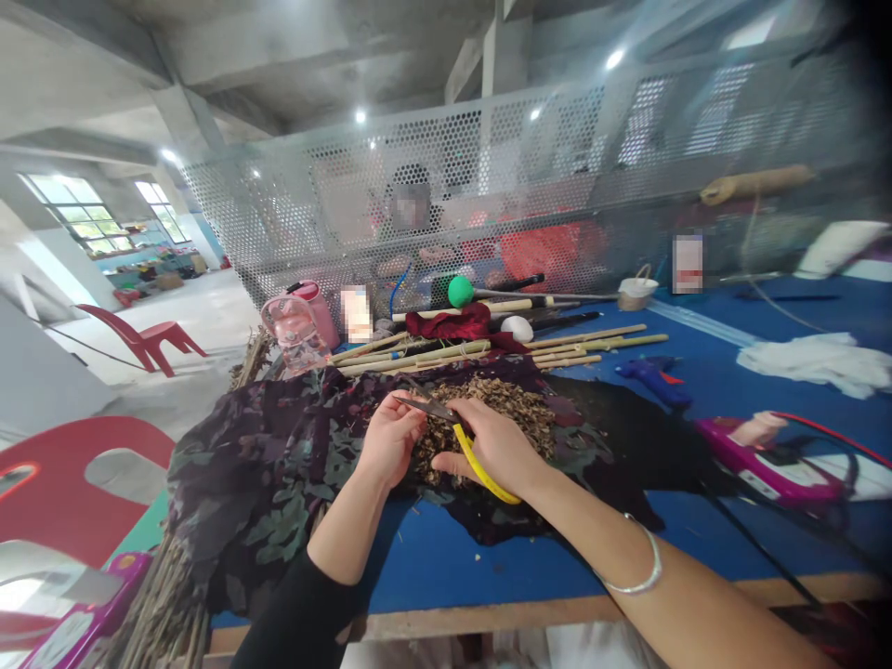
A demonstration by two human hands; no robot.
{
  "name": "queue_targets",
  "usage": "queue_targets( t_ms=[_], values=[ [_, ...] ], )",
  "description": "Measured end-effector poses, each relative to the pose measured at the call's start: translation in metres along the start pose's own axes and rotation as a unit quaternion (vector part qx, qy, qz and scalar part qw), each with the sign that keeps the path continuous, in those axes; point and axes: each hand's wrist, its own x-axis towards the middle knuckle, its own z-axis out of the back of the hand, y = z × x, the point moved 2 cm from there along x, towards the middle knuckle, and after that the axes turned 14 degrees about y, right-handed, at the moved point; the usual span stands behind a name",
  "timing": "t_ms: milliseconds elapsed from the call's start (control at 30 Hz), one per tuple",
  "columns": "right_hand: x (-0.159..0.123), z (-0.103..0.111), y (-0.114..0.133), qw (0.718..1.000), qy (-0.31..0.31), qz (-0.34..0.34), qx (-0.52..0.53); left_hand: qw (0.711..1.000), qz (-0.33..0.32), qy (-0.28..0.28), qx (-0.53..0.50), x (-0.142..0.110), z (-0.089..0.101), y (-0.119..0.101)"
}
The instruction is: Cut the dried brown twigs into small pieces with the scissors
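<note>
My right hand (496,448) is closed round the yellow handles of a pair of scissors (456,429), whose blades point left toward my left hand (391,439). The left hand's fingers are pinched together at the blade tips, on something too small to make out. Both hands rest over a pile of small brown cut pieces (498,409) heaped on a dark floral cloth (265,465) spread on the blue table (488,567).
Bamboo sticks (488,348), a red cloth, a green ball (460,291) and a pink bottle (299,325) lie behind the pile. A blue glue gun (655,376) and a pink tool (753,460) sit to the right. A person sits beyond the perforated metal screen (530,177). Red chairs stand at left.
</note>
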Motion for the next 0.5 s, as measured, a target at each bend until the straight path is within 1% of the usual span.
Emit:
queue_targets(
  t_ms=[133, 267, 500],
  values=[
    [-0.0007, 0.0016, 0.0004, 1.000, 0.001, 0.005, -0.006, 1.000, 0.006, 0.011, 0.005, 0.0001, 0.0013, 0.0008],
    [-0.0010, 0.0020, 0.0004, 1.000, -0.009, 0.006, -0.023, 1.000, 0.007, -0.002, 0.017, -0.0003, 0.0005, -0.0001],
    [-0.0002, 0.0026, -0.0008, 0.999, -0.014, -0.010, -0.033, 0.999, -0.010, -0.005, 0.050, -0.0021, -0.0035, -0.0030]
  ],
)
